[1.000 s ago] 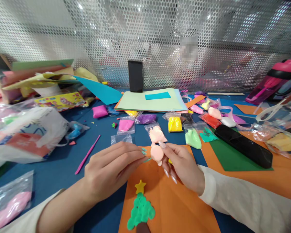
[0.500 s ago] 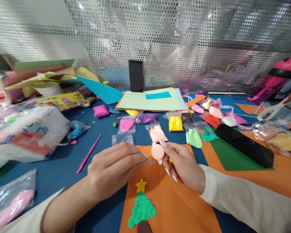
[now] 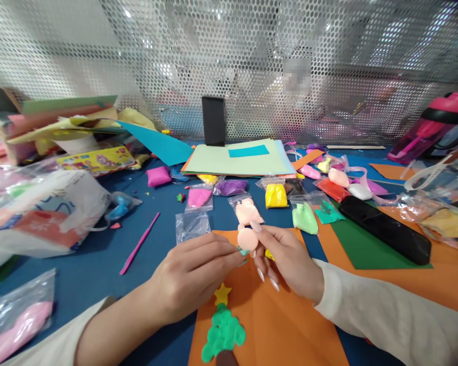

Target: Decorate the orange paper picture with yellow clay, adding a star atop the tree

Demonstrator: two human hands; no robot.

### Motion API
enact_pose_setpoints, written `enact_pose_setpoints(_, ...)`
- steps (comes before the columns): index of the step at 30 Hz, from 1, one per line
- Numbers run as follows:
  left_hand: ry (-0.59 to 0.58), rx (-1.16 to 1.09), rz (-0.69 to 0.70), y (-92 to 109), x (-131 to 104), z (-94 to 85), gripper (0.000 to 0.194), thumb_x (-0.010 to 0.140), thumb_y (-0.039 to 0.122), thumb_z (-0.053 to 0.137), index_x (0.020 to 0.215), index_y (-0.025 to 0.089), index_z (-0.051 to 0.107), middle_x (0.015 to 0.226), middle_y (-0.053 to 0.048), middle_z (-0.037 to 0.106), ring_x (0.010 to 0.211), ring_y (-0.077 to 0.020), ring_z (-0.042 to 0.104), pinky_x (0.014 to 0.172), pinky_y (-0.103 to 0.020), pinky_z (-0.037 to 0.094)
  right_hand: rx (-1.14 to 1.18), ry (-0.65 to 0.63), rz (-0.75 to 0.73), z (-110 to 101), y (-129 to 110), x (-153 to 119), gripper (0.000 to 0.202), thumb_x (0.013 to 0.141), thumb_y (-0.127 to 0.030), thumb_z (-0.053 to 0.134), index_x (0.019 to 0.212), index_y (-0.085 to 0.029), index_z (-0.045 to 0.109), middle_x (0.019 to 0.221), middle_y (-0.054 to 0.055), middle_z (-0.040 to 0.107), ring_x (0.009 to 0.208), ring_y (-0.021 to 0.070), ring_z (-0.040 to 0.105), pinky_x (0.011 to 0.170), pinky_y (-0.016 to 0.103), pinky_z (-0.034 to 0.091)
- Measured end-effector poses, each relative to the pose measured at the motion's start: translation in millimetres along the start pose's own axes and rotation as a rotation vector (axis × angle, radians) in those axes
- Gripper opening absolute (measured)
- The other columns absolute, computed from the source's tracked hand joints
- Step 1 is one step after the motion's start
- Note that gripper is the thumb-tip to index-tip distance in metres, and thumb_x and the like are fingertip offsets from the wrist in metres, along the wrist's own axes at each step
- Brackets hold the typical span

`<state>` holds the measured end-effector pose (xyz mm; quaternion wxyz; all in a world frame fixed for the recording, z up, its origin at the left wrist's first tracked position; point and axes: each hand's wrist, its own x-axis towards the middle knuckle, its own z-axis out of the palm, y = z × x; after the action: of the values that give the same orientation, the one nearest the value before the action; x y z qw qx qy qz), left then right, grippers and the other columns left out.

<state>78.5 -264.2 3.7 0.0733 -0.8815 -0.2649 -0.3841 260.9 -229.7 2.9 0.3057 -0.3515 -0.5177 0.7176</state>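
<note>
Between the thumb and fingers of my right hand (image 3: 286,256) is a flat, round piece of peach modelling clay (image 3: 248,239) with small nubs on its edge. A bit of yellow clay (image 3: 269,254) shows by the same hand's fingers. My left hand (image 3: 202,272) has its fingers pressed together, and their tips meet the disc's lower left edge; its thumb is hidden. Below lies an orange sheet (image 3: 282,325) bearing a green clay tree (image 3: 225,333) with a yellow star (image 3: 222,294) on top and a brown trunk (image 3: 226,358).
Bagged clay, including a peach packet (image 3: 247,211) and a yellow packet (image 3: 276,195), lies beyond my hands. A pink modelling tool (image 3: 140,244) rests at left, a black case (image 3: 385,229) at right. A phone (image 3: 214,121) leans against the perforated metal screen (image 3: 252,61).
My left hand has moved right, bringing its fingertips to the lower edge of the peach clay disc. My right hand holds the disc in nearly the same place.
</note>
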Motion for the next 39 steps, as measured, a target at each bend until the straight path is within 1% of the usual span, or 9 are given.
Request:
enact_pose_setpoints(5, -0.015, 0.021, -0.010, -2, -2, 0.0, 0.018, 0.086, 0.004, 0.048, 0.099, 0.011, 0.060, 0.085, -0.008, 0.065, 0.077, -0.0139, 0.061, 0.070, -0.025, 0.054, -0.022, 0.012, 0.039, 0, -2, 0, 0.052, 0.073, -0.068, 0.054, 0.063, -0.017, 0.047, 0.039, -0.009, 0.048, 0.022, 0.0018, 0.031, 0.023, 0.015, 0.020)
enact_pose_setpoints(15, -0.039, 0.055, -0.017, -1, 0, -2.4, 0.018, 0.085, 0.004, 0.048, 0.098, 0.009, 0.059, 0.086, -0.009, 0.064, 0.078, -0.0153, 0.058, 0.072, -0.027, 0.053, -0.045, 0.034, 0.041, 0, -1, -1, 0.053, 0.074, -0.068, 0.051, 0.063, -0.017, 0.048, 0.039, -0.009, 0.047, 0.023, 0.0018, 0.033, 0.023, 0.014, 0.022)
enact_pose_setpoints(20, -0.042, 0.043, -0.023, -2, -1, -0.4, 0.020, 0.086, 0.003, 0.046, 0.099, 0.010, 0.059, 0.087, -0.009, 0.064, 0.080, -0.0150, 0.057, 0.071, -0.027, 0.053, -0.092, -0.002, 0.000, 0, -1, -2, 0.043, 0.079, -0.058, 0.055, 0.067, -0.017, 0.050, 0.039, -0.010, 0.044, 0.023, 0.0020, 0.033, 0.024, 0.014, 0.023)
enact_pose_setpoints(26, -0.029, 0.079, 0.005, 0, -3, -6.1, 0.020, 0.090, 0.006, 0.043, 0.099, 0.011, 0.060, 0.088, -0.008, 0.067, 0.084, -0.0139, 0.062, 0.076, -0.026, 0.055, -0.159, 0.066, -0.053, 0, -2, -1, 0.037, 0.084, -0.047, 0.055, 0.064, -0.016, 0.051, 0.038, -0.010, 0.040, 0.024, 0.0010, 0.032, 0.025, 0.015, 0.021)
enact_pose_setpoints(29, -0.005, 0.105, 0.037, 2, -2, -10.8, 0.015, 0.090, 0.010, 0.046, 0.093, 0.011, 0.061, 0.081, -0.006, 0.067, 0.078, -0.0119, 0.063, 0.075, -0.025, 0.055, -0.150, 0.061, -0.059, 0, -2, -1, 0.036, 0.085, -0.045, 0.054, 0.062, -0.017, 0.050, 0.038, -0.010, 0.040, 0.024, 0.0011, 0.031, 0.026, 0.016, 0.021)
enact_pose_setpoints(32, 0.024, 0.116, 0.021, 2, 1, -12.7, 0.004, 0.086, 0.012, 0.057, 0.085, 0.010, 0.061, 0.070, -0.004, 0.065, 0.066, -0.0100, 0.061, 0.067, -0.023, 0.055, -0.131, 0.038, -0.054, -1, -2, -2, 0.037, 0.085, -0.045, 0.053, 0.060, -0.017, 0.048, 0.037, -0.010, 0.040, 0.025, 0.0017, 0.031, 0.028, 0.017, 0.022)
enact_pose_setpoints(34, 0.032, 0.114, 0.018, 0, 2, -12.5, 0.002, 0.084, 0.012, 0.061, 0.083, 0.009, 0.060, 0.067, -0.003, 0.064, 0.062, -0.0098, 0.061, 0.064, -0.023, 0.055, -0.124, 0.036, -0.060, -1, -1, -2, 0.038, 0.084, -0.046, 0.053, 0.059, -0.018, 0.047, 0.037, -0.010, 0.039, 0.027, 0.0020, 0.031, 0.029, 0.017, 0.022)
enact_pose_setpoints(36, 0.026, 0.121, 0.044, -2, 1, -11.5, 0.005, 0.086, 0.010, 0.057, 0.087, 0.009, 0.061, 0.071, -0.005, 0.067, 0.067, -0.0110, 0.064, 0.068, -0.023, 0.056, -0.119, 0.035, -0.080, -1, -1, -2, 0.039, 0.084, -0.047, 0.053, 0.059, -0.018, 0.047, 0.037, -0.010, 0.037, 0.029, 0.0019, 0.030, 0.030, 0.017, 0.021)
enact_pose_setpoints(39, 0.018, 0.134, 0.055, -2, -1, -9.8, 0.017, 0.090, 0.009, 0.046, 0.096, 0.010, 0.061, 0.079, -0.006, 0.069, 0.077, -0.0120, 0.066, 0.073, -0.024, 0.057, -0.110, 0.028, -0.107, -1, 0, -1, 0.040, 0.084, -0.048, 0.053, 0.059, -0.017, 0.047, 0.037, -0.010, 0.035, 0.031, 0.0019, 0.028, 0.032, 0.018, 0.021)
